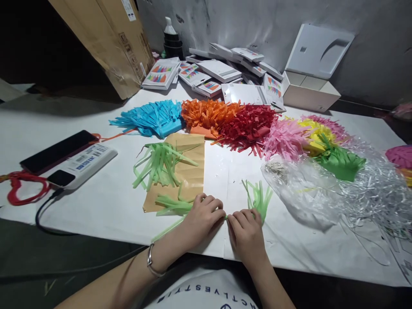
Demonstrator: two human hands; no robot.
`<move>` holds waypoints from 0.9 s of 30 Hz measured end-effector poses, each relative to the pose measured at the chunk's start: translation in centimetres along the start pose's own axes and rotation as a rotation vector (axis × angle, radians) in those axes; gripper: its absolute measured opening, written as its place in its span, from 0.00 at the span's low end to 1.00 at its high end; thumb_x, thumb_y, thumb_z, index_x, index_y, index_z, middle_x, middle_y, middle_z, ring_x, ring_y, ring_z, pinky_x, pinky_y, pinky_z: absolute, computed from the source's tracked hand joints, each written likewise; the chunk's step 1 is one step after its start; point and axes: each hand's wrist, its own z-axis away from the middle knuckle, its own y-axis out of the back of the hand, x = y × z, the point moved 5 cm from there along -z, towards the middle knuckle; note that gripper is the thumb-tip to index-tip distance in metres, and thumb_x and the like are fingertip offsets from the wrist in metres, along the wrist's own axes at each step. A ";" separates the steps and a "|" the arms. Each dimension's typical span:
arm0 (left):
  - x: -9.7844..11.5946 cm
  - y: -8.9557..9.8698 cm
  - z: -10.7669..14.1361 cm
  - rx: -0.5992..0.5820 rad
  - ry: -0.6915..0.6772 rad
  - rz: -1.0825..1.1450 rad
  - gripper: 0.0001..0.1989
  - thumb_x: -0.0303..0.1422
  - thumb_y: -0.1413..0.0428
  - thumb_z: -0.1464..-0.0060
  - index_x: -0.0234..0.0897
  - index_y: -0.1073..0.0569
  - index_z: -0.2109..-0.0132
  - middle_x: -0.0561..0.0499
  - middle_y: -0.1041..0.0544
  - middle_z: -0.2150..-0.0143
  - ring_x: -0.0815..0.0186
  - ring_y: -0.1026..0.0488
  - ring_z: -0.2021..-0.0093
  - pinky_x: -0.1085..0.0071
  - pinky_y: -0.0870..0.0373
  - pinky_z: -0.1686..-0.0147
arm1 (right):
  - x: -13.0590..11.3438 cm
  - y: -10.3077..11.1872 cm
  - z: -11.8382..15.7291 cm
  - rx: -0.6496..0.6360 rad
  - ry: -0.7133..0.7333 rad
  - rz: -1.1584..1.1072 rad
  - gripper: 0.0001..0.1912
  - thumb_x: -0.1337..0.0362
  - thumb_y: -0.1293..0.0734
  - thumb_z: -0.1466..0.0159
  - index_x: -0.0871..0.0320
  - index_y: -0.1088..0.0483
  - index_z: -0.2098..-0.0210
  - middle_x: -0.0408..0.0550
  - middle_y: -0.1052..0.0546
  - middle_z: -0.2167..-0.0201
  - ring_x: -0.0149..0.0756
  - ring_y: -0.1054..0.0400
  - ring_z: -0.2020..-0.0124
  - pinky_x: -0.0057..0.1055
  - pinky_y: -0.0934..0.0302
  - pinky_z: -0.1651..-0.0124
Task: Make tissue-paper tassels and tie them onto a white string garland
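Observation:
A light green tissue-paper tassel (259, 198) lies across the table's front, its strips fanning out on both sides of my hands. My left hand (206, 214) is closed on its middle part, fingers pinched together. Close beside it, my right hand (246, 227) also pinches the tassel, and a short twisted bit of green shows between the two hands. Left of my left hand spread more light green strips (174, 207). Beyond them a loose pile of light green fringed paper (161, 163) rests on a creased brown paper sheet (189, 171).
Blue (154, 118), orange (209, 113), red (249, 126) and pink fringed bundles (286, 139) line the table's middle. Flat boxes (222, 71) are heaped behind. At left lie a phone (61, 150) and a white power bank (83, 165) with a cable. Silver tinsel (376, 193) covers the right.

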 end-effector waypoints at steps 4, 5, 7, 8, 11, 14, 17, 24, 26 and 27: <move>0.0 -0.2 0.3 0.019 -0.006 0.000 0.08 0.26 0.48 0.35 0.38 0.26 0.63 0.50 0.22 0.60 0.61 0.31 0.59 0.58 0.43 0.52 | -0.2 -0.3 0.0 -0.005 -0.034 0.008 0.06 0.69 0.38 0.30 0.57 0.30 0.59 0.46 0.24 0.67 0.39 0.33 0.62 0.43 0.49 0.46; 0.0 -0.4 0.4 0.019 -0.004 -0.002 0.09 0.26 0.48 0.35 0.38 0.26 0.63 0.50 0.22 0.60 0.61 0.31 0.59 0.58 0.43 0.52 | -0.3 -0.5 -0.1 -0.018 -0.027 0.020 0.06 0.70 0.39 0.30 0.57 0.30 0.58 0.46 0.25 0.67 0.39 0.33 0.62 0.44 0.49 0.45; -0.2 -0.6 0.4 0.019 0.003 0.005 0.08 0.26 0.48 0.35 0.37 0.26 0.63 0.49 0.22 0.59 0.60 0.31 0.58 0.58 0.43 0.51 | -0.7 -0.7 -0.3 -0.045 -0.008 0.047 0.08 0.71 0.40 0.30 0.57 0.30 0.61 0.46 0.25 0.68 0.39 0.34 0.63 0.44 0.50 0.44; -0.3 -0.7 0.4 0.018 0.006 0.012 0.07 0.27 0.48 0.35 0.37 0.26 0.62 0.49 0.22 0.59 0.60 0.31 0.58 0.58 0.43 0.51 | -0.8 -0.8 -0.4 -0.050 0.000 0.056 0.09 0.72 0.40 0.30 0.57 0.31 0.63 0.46 0.26 0.69 0.38 0.34 0.64 0.44 0.50 0.45; -0.7 -0.7 0.4 0.004 0.008 0.037 0.05 0.28 0.46 0.36 0.38 0.26 0.62 0.50 0.22 0.59 0.60 0.30 0.57 0.58 0.43 0.51 | -0.7 -0.8 -0.4 -0.036 0.014 0.064 0.11 0.73 0.41 0.30 0.57 0.32 0.67 0.45 0.27 0.71 0.37 0.35 0.65 0.42 0.48 0.46; -1.0 -0.5 0.6 0.011 0.039 0.058 0.06 0.28 0.44 0.37 0.38 0.27 0.65 0.51 0.22 0.61 0.60 0.30 0.58 0.58 0.43 0.52 | -0.1 -0.1 0.3 -0.011 0.021 0.033 0.12 0.73 0.42 0.30 0.57 0.31 0.66 0.45 0.26 0.70 0.37 0.34 0.64 0.42 0.47 0.46; -1.3 -0.1 0.9 0.010 0.090 0.080 0.07 0.30 0.41 0.39 0.38 0.27 0.67 0.50 0.23 0.62 0.60 0.30 0.58 0.58 0.43 0.52 | 1.1 1.1 1.6 0.027 -0.001 -0.013 0.11 0.73 0.42 0.29 0.57 0.30 0.62 0.46 0.24 0.67 0.38 0.32 0.61 0.46 0.47 0.41; -0.5 0.1 0.8 -0.036 0.096 0.012 0.08 0.27 0.46 0.37 0.37 0.25 0.65 0.49 0.23 0.61 0.59 0.31 0.59 0.59 0.44 0.54 | 2.0 2.2 3.2 0.058 -0.092 -0.052 0.09 0.73 0.40 0.31 0.56 0.29 0.60 0.46 0.22 0.62 0.38 0.29 0.55 0.50 0.51 0.34; -0.3 -0.1 0.4 -0.049 0.116 -0.064 0.08 0.27 0.46 0.38 0.36 0.26 0.67 0.48 0.24 0.61 0.59 0.31 0.60 0.58 0.43 0.55 | 1.8 2.0 2.9 0.078 -0.157 -0.051 0.09 0.72 0.40 0.31 0.56 0.30 0.63 0.46 0.23 0.63 0.38 0.29 0.56 0.51 0.52 0.33; -0.3 -0.2 0.2 -0.057 0.131 -0.100 0.07 0.26 0.45 0.40 0.35 0.26 0.67 0.48 0.24 0.61 0.58 0.31 0.60 0.58 0.43 0.56 | 1.7 1.9 2.7 0.093 -0.199 -0.045 0.09 0.71 0.40 0.31 0.56 0.31 0.65 0.46 0.23 0.64 0.38 0.30 0.57 0.52 0.53 0.33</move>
